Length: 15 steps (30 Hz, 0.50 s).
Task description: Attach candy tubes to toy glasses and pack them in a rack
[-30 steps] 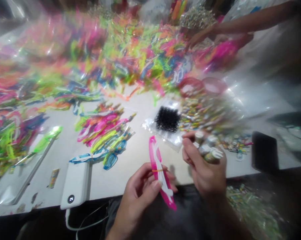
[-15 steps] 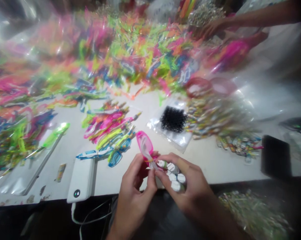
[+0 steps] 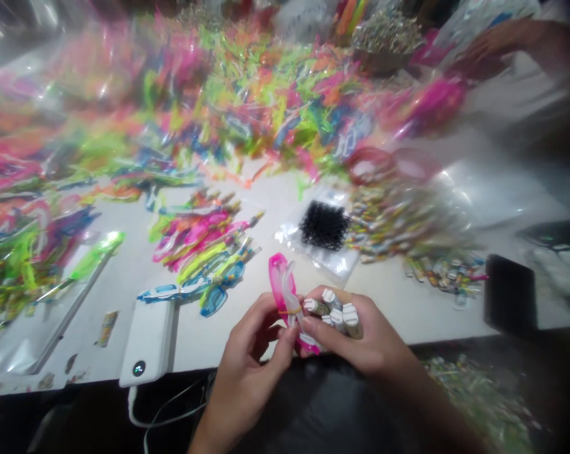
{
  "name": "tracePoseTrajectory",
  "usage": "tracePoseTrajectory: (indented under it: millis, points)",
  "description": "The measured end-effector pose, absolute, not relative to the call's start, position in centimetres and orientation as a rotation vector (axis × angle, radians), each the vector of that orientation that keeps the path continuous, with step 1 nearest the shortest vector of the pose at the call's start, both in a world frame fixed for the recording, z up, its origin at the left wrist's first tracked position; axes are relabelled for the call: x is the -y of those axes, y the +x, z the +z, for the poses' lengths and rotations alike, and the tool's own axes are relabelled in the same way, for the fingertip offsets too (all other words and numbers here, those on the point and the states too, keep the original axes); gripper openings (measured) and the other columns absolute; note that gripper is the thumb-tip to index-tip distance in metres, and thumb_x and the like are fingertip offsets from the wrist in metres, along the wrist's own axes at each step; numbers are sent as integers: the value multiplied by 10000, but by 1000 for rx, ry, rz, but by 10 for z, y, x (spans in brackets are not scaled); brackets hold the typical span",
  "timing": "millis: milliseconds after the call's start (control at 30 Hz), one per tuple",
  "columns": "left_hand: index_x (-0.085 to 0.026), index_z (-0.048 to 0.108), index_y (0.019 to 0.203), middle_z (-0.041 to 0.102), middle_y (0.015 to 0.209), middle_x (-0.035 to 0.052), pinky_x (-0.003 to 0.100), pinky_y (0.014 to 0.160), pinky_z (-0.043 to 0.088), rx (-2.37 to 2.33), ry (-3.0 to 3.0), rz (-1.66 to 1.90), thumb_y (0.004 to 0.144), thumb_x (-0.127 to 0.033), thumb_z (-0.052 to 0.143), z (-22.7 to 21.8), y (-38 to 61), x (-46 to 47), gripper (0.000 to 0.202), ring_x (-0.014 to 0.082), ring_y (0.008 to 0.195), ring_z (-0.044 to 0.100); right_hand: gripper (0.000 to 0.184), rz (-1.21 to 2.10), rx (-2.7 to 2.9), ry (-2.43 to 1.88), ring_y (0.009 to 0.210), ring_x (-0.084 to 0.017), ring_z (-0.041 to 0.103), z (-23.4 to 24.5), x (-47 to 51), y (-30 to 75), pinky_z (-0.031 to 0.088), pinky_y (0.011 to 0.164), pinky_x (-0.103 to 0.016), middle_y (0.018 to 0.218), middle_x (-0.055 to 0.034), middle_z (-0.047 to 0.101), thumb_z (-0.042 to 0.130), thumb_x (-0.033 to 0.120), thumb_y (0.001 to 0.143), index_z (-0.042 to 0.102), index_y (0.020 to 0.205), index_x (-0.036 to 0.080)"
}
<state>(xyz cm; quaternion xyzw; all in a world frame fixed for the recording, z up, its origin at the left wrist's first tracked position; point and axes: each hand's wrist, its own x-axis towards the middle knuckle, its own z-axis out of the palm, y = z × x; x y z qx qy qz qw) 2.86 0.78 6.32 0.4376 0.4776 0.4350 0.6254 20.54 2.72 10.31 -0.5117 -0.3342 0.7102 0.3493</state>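
Folded pink toy glasses point(image 3: 279, 284) are held above the white table point(image 3: 408, 315), long axis near vertical in view, upper end leaning away and left, lower end toward the right. Left hand point(image 3: 244, 366) pinches them between thumb and fingers, below an orange rubber band point(image 3: 293, 310). Right hand point(image 3: 355, 328) is curled around a bunch of white-capped tubes point(image 3: 339, 314), just beside the glasses.

Readable text: none | white rectangular power bank point(image 3: 147, 343), near left: small lit round display, digits too small to read | small white-capped tubes point(image 3: 350, 318), near centre: markings unreadable | printed paper wrappers point(image 3: 443, 272), right: print blurred
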Motion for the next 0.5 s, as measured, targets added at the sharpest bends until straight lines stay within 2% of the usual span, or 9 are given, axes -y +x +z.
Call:
tracePoseTrajectory:
  millis: [133, 233, 400, 500]
  points:
    - [-261, 726, 1253, 770, 1204, 69, 235, 940, 617, -1104, 1013, 1033, 992, -302, 719, 60, 31, -6, 265, 192, 1054, 765, 312, 1815, 961, -1329, 712, -115, 644, 99, -26, 208, 473, 624, -166, 797, -12, 701, 876, 374, 840, 710, 961, 140]
    - [-250, 731, 1245, 763, 1202, 77, 243, 956, 611, -1105, 1040, 1029, 1002, -301, 702, 59, 31, -6, 250, 191, 1053, 759, 312, 1831, 937, -1337, 740, -132, 679, 99, -25, 209, 504, 656, -180, 834, -27, 722, 804, 425, 914, 708, 1008, 143]
    - [-257, 740, 1257, 768, 1181, 69, 220, 930, 610, -1097, 1039, 1027, 996, -297, 713, 61, 32, -9, 265, 175, 1016, 759, 250, 1808, 942, -1330, 750, -117, 648, 101, -24, 211, 485, 672, -172, 825, -8, 702, 802, 384, 915, 721, 987, 159]
    - [-265, 750, 1263, 779, 1177, 64, 212, 928, 607, -1086, 1044, 1024, 982, -289, 735, 64, 33, -10, 282, 171, 1010, 763, 289, 1818, 956, -1338, 710, -105, 603, 99, -22, 210, 459, 652, -177, 804, 3, 668, 807, 426, 903, 711, 976, 163]
